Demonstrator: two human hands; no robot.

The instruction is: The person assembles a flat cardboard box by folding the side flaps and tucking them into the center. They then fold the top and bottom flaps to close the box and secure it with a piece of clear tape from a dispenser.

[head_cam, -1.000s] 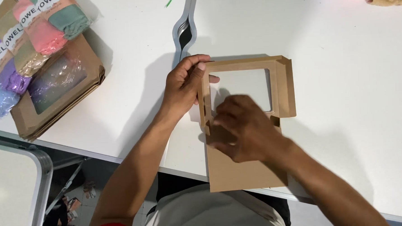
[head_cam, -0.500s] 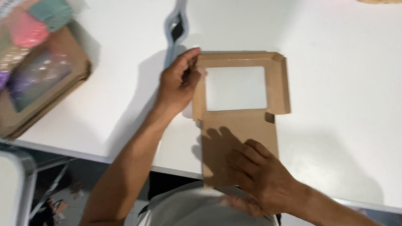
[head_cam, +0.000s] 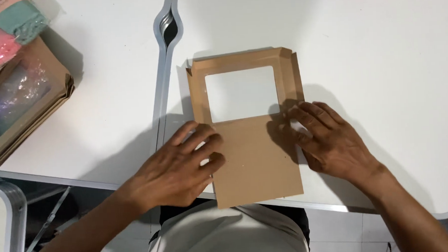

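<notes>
Your left hand [head_cam: 178, 171] and right hand [head_cam: 330, 141], fingers spread flat, pressed the windowed cardboard blank [head_cam: 255, 155] at the desk's [head_cam: 382, 58] near edge.

The flat box blank [head_cam: 255, 160] is looking like plain matt brown cardboard, smooth. The table [head_cam: 382, 58] is showing a smooth white top, faintly shiny, with a metal-looking edge. The towels [head_cam: 13, 29] are sitting in glossy clear plastic (crinkly stuff).

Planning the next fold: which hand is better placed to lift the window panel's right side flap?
Probably the right hand: its fingertips rest beside the cardboard box blank's right edge; the left hand presses the left edge.
</notes>
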